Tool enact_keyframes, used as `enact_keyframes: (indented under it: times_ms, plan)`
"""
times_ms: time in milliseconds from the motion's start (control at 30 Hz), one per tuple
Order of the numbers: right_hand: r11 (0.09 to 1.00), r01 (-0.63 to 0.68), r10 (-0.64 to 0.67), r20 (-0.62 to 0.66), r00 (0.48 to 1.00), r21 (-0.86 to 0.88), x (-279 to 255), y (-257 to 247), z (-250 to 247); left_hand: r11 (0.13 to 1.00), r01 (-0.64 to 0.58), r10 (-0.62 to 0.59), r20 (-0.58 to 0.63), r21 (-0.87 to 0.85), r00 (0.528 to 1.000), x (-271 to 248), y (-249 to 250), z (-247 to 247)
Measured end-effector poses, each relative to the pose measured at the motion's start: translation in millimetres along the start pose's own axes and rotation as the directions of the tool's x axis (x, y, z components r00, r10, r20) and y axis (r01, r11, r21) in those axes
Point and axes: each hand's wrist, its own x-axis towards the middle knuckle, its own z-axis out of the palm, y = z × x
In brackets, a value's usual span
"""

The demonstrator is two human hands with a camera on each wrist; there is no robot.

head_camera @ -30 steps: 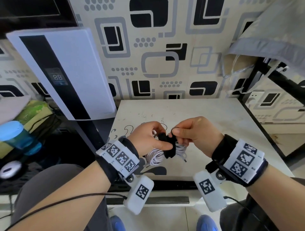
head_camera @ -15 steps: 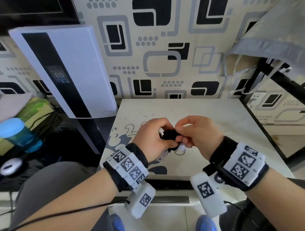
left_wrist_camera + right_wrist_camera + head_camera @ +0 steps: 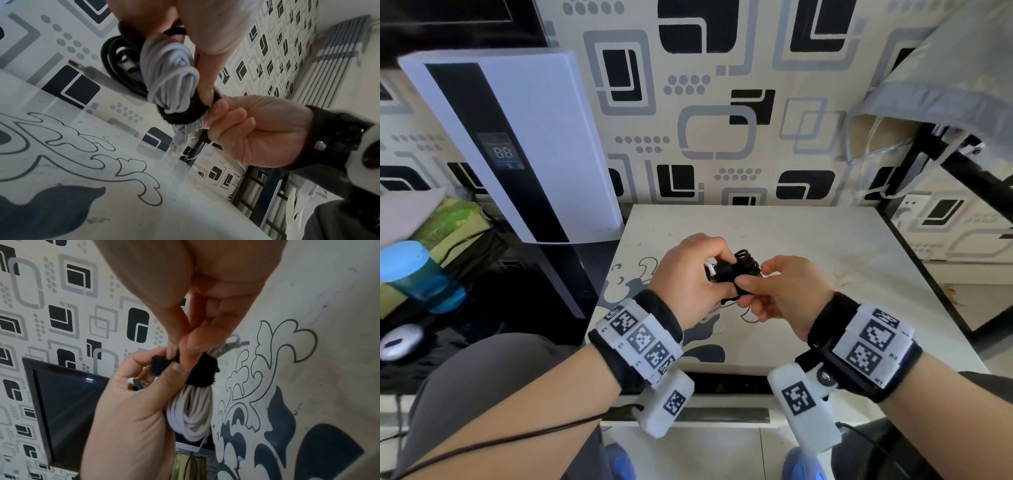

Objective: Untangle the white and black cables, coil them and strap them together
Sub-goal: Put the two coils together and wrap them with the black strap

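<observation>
Bundle of white cable point(image 3: 190, 415) and black cable point(image 3: 121, 65) is held above the worktop point(image 3: 825, 240) in the left hand point(image 3: 688, 274); strap point(image 3: 197, 369) is pinched by the right hand point(image 3: 787, 291), directly alongside.

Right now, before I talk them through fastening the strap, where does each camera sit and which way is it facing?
Head: on the head, looking forward and down at the table; shows both forearms, left hand and right hand holding the cable bundle.
Left wrist: looks along the left hand toward the right hand, with the black cable and white cable.
Right wrist: looks along the right hand toward the left hand and black strap.
Shared: both wrist views show the strap round the white coil.
</observation>
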Motion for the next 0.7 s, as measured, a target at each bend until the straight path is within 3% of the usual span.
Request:
enact_keyframes:
  times_ms: [167, 267, 333, 533, 700]
  plan:
    - [0.914, 0.079, -0.096, -0.023, 0.995, -0.397, 6, -3, -10, 1.0, -0.015, 0.015, 0.01, -0.007, 1.0, -2, 1, -10]
    - [0.987, 0.045, -0.01, 0.224, 0.975, -0.155, 9, -6, -11, 0.994, 0.006, -0.005, 0.007, -0.109, 1.0, -2, 5, -14]
    - [0.998, 0.053, -0.058, 0.327, 0.943, 0.024, 8, -5, -7, 0.977, 0.025, -0.027, -0.007, -0.211, 1.0, 0, 7, -16]
    - [0.99, 0.119, -0.137, 0.28, 0.95, 0.08, 10, -12, 0, 0.96, 0.029, -0.041, -0.038, -0.28, 0.998, 1, 4, -17]
    - [0.992, 0.051, -0.079, 0.248, 0.965, 0.114, 14, -9, 1, 0.992, -0.042, 0.038, -0.039, -0.121, 0.999, 1, -1, -21]
